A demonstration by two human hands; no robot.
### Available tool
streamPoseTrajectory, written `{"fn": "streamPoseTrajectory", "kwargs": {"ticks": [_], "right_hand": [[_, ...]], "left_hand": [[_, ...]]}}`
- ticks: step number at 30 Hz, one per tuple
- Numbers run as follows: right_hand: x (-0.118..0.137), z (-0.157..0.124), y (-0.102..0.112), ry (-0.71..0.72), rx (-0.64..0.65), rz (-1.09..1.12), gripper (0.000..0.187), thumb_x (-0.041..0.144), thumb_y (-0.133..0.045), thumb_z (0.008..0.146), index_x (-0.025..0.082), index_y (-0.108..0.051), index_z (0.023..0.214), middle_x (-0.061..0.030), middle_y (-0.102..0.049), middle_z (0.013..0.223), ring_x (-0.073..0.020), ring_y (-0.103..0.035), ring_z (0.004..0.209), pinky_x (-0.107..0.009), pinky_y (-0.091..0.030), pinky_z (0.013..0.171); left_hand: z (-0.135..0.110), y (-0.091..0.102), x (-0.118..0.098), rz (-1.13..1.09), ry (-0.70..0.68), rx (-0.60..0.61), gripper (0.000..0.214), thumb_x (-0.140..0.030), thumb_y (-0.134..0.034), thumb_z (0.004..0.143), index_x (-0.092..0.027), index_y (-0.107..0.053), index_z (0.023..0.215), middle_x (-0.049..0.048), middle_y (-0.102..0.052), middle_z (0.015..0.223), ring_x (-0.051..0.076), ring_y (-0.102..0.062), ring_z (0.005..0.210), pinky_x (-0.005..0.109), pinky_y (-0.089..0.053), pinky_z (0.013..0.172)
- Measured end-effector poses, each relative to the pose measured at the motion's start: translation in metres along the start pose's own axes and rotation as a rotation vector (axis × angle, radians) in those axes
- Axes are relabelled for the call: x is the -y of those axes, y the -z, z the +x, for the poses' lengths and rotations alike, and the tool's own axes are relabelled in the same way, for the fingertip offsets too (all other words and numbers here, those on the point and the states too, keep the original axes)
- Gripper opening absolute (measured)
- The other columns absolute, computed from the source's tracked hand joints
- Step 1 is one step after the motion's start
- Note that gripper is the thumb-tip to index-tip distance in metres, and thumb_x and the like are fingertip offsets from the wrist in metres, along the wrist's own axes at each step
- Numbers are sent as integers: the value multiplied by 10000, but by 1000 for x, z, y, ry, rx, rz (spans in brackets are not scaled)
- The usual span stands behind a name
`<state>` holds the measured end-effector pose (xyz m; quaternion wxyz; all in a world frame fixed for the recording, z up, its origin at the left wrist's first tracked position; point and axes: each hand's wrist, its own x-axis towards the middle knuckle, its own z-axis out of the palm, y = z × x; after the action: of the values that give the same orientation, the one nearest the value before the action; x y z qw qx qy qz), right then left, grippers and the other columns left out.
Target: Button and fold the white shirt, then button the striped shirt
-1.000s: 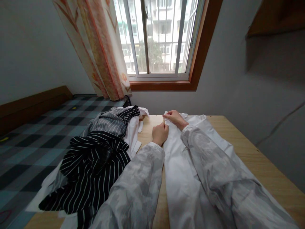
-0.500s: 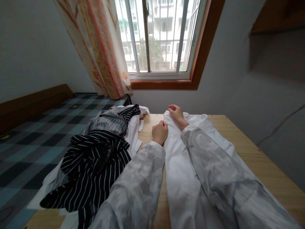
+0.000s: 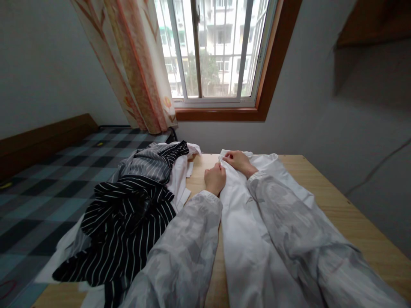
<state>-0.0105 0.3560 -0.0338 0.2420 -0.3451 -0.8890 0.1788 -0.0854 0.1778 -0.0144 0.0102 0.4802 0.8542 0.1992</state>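
Note:
A white garment (image 3: 240,226) lies lengthwise over the wooden table (image 3: 340,205), running from the far edge toward me; its exact kind does not show. My left hand (image 3: 215,178) is closed in a fist on its left edge near the far end. My right hand (image 3: 238,161) pinches the cloth just beyond and to the right, with thumb and fingers close together. A small bunched bit of fabric stands up between the two hands. Both my forearms, in grey patterned sleeves, cover parts of the garment.
To the left lies a heap of clothes, with a black and white striped garment (image 3: 128,222) on top of white ones. Beyond it is a bed with a checked cover (image 3: 41,184). A curtain (image 3: 138,68) hangs beside the window (image 3: 218,55) behind the table.
My right hand has dropped lower and closer to my left hand, its fingers now pressed onto the garment's far end. My left hand has hardly moved.

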Motion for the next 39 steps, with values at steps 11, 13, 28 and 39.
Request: {"fn": "streamPoseTrajectory", "kwargs": {"ticks": [11,13,28,39], "right_hand": [[13,9,1,-91,-231,75,271,326,-583,1092,223,-833,1087,-115,-827,1101,-288,-708,1021,-377,-527,900],[14,2,1,91,-304,72,270,256,-571,1075,208,-831,1129,-133,-811,1166,-306,-689,1124,-417,-540,1017],[-29,4,-22,372,214,73,629,294,-517,1051,241,-628,1667,-75,-551,1761,-286,-453,1677,-522,-309,1417],[-33,-25,30,102,-271,155,369,366,-464,1054,224,-804,1053,-129,-825,1124,-307,-745,1075,-441,-558,1017]], "left_hand": [[0,-1,0,-17,34,-23,408,-298,-388,1175,-174,-775,1204,157,-854,1162,312,-796,1112,421,-443,1032],[0,-3,1,-15,46,-34,428,-304,-373,1177,-171,-780,1197,163,-853,1167,307,-798,1100,422,-444,1026],[2,-7,4,15,30,-42,435,-320,-419,1151,-150,-815,1206,169,-863,1141,303,-805,1100,434,-437,1051],[0,-1,4,-2,68,-46,457,-389,-433,1144,-169,-833,1128,168,-863,1145,311,-799,1110,445,-437,1057]]}}
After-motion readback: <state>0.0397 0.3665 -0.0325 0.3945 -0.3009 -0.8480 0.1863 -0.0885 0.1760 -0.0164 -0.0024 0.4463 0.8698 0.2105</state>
